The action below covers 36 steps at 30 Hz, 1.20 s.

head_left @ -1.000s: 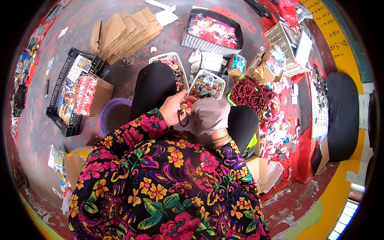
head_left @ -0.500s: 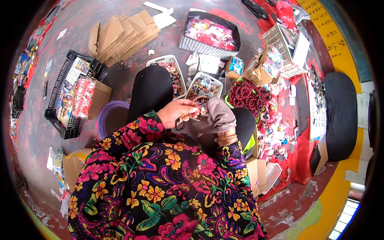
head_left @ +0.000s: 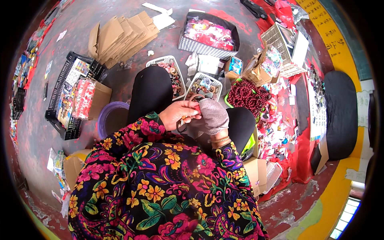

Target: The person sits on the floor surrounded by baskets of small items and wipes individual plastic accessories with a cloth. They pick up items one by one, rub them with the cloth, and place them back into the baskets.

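Observation:
Above my lap, my left hand [head_left: 176,115] is closed in a pinch around what look like hair ties. A pinkish-tan loop [head_left: 195,97] and a small red piece show at its fingertips, and a dark loop [head_left: 182,129] hangs below the fingers. A greyish-mauve cloth [head_left: 215,116] covers my right hand like a mitt and hides its fingers. The covered hand meets the left fingertips at the red piece. Just beyond the hands stand two white plastic baskets, the right basket [head_left: 219,85] and the left basket [head_left: 181,72], both filled with small hair ties and trinkets.
A heap of dark red beads [head_left: 250,98] lies to the right, by an opened carton [head_left: 256,76]. Left of my knee are a purple bucket [head_left: 105,120] and a black crate [head_left: 60,116]. Flattened cardboard [head_left: 116,38] and a checked bin [head_left: 208,47] stand farther off.
The cloth-covered right hand has turned more upright and shifted slightly left, against the left fingertips. My left hand has moved slightly right, still pinching.

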### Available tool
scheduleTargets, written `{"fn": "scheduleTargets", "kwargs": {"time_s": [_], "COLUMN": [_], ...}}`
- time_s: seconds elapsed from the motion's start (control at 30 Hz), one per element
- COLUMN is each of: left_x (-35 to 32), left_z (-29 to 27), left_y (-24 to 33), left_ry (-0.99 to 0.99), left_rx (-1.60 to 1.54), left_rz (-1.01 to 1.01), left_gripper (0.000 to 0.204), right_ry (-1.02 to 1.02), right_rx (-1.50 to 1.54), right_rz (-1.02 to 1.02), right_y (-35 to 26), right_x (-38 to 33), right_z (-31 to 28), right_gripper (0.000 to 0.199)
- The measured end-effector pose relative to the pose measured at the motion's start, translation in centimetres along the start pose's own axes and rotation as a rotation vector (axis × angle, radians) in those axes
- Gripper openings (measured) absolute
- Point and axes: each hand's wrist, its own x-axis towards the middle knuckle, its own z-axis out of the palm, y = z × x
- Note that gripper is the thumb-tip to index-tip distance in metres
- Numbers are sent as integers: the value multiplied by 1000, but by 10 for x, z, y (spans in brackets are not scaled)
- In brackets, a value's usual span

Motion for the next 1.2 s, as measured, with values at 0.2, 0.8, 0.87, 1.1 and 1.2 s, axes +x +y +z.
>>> {"fn": "scheduleTargets", "kwargs": {"time_s": [0.2,0.8,0.87,1.1,1.2], "left_x": [0,3,3,0,2], "left_z": [-2,-9,-6,0,1], "left_y": [-3,-3,0,1,0], "left_ry": [-8,71,56,37,13], "left_rx": [52,-69,-81,-50,-35], "left_rz": [-23,43,44,25,4], "left_gripper": [28,20,20,18,15], "right_ry": [75,-233,-110,-83,-148], "right_rx": [33,465,566,114,101], "right_rz": [3,128,194,166,224], "right_y": [-9,-8,1,-8,-13], "right_x": [2,14,-1,0,3], "right_z": [-4,-7,10,-4,-9], "right_gripper": [30,41,41,33,32]}}
